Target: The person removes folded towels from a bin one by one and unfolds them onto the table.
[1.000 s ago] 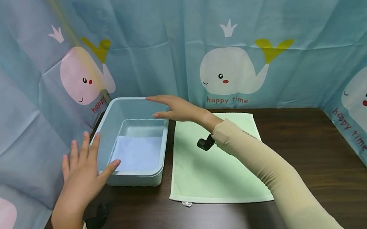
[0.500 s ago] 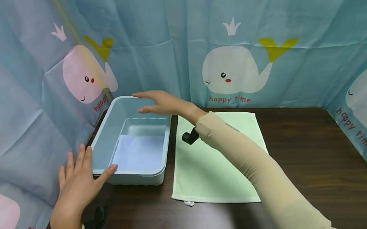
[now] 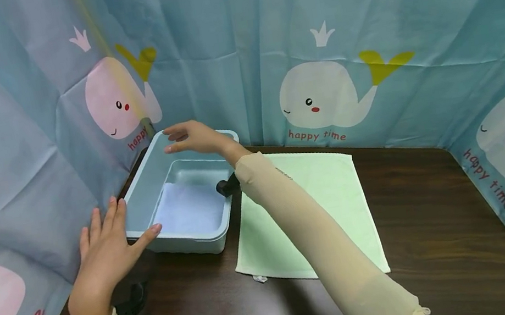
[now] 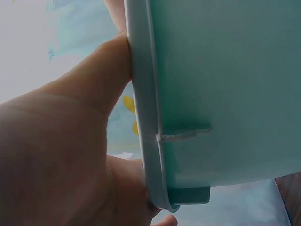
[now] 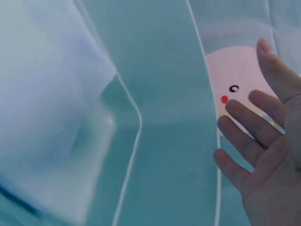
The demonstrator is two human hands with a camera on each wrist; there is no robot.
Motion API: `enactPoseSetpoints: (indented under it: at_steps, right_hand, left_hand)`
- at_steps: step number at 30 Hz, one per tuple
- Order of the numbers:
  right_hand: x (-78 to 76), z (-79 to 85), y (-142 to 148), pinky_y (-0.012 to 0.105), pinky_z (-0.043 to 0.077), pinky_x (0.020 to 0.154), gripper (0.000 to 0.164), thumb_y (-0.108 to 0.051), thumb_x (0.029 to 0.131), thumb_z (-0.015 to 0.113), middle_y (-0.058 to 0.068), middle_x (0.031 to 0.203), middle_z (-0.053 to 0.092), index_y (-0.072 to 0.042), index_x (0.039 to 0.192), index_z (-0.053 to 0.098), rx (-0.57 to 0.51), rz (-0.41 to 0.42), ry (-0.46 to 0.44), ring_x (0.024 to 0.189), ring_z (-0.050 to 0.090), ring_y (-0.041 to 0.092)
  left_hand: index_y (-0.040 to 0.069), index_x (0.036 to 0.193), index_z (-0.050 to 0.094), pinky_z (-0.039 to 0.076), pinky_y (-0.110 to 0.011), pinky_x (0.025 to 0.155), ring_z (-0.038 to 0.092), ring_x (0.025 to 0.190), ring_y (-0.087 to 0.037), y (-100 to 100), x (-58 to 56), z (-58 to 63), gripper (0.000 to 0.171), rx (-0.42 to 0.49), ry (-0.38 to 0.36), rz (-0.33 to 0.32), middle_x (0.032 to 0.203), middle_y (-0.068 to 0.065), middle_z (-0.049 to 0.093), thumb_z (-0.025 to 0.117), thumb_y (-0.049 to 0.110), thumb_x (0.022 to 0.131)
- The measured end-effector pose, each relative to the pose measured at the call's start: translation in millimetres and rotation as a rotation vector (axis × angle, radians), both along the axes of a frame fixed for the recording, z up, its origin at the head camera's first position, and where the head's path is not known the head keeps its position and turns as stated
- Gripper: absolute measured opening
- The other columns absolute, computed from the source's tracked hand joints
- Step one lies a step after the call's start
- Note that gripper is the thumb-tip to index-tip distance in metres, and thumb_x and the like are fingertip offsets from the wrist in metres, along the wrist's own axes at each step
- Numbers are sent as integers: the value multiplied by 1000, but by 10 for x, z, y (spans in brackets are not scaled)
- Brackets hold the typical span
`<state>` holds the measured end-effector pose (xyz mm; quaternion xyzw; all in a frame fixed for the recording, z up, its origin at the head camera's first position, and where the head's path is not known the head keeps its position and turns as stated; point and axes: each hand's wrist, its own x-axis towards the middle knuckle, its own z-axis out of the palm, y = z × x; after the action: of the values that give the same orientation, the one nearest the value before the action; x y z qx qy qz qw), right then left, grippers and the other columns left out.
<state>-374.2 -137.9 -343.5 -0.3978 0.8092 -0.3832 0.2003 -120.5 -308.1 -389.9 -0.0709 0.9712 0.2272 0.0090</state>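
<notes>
A light blue plastic tub (image 3: 141, 184) stands at the left of the table, with a flat pale lavender sheet (image 3: 188, 207) on its bottom. My left hand (image 3: 103, 255) rests its spread, straight fingers against the tub's near left corner. In the left wrist view, the thumb and palm side of that hand (image 4: 70, 122) touch the rim from outside. Over the far part of the tub hovers my right hand (image 3: 196, 136), fingers relaxed and holding nothing. The right wrist view shows this hand (image 5: 268, 146) with its fingers apart beside the tub wall (image 5: 174, 122).
A light green towel (image 3: 327, 212) lies flat on the dark wooden table (image 3: 436, 238), just right of the tub. Blue curtains (image 3: 192, 34) with whale prints enclose the back and both sides, close behind the tub.
My right hand has moved left along the tub's far rim, and its forearm now crosses more of the towel. The left hand has shifted slightly, still at the tub's near left corner.
</notes>
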Motion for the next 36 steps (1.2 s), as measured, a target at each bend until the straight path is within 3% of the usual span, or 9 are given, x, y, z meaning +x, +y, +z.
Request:
enactPoseSetpoints:
  at_steps: [7, 15, 27, 36]
  right_hand:
    - [64, -179, -195, 28, 47, 108, 61, -35, 91, 71, 6, 141, 60, -12, 144, 52, 47, -78, -126, 132, 55, 17]
    - [134, -405, -271, 32, 44, 111, 57, -39, 89, 73, 1, 139, 62, -16, 139, 58, 111, -137, -153, 133, 55, 17]
    - [238, -462, -360, 36, 44, 113, 53, -37, 89, 74, 1, 141, 61, -15, 135, 62, 225, -190, -159, 135, 53, 19]
    - [319, -653, -419, 34, 48, 107, 46, -39, 84, 78, -2, 127, 69, -17, 125, 70, 343, -226, -191, 120, 62, 14]
  left_hand:
    - [4, 158, -4, -8, -75, 112, -17, 148, -53, 26, 49, 25, 107, 2, -2, 11, 165, -23, -10, 46, 71, 92]
    - [4, 159, -3, -7, -75, 113, -17, 149, -52, 81, 99, 25, 107, 16, 5, 21, 165, -23, -9, 46, 72, 91]
    - [4, 159, -1, -5, -75, 113, -15, 150, -52, 135, 123, 38, 108, 10, 18, 31, 166, -22, -7, 49, 71, 91]
    - [4, 159, 2, -4, -75, 114, -13, 150, -51, 219, 210, 10, 107, 23, 35, 28, 167, -21, -4, 51, 70, 91]
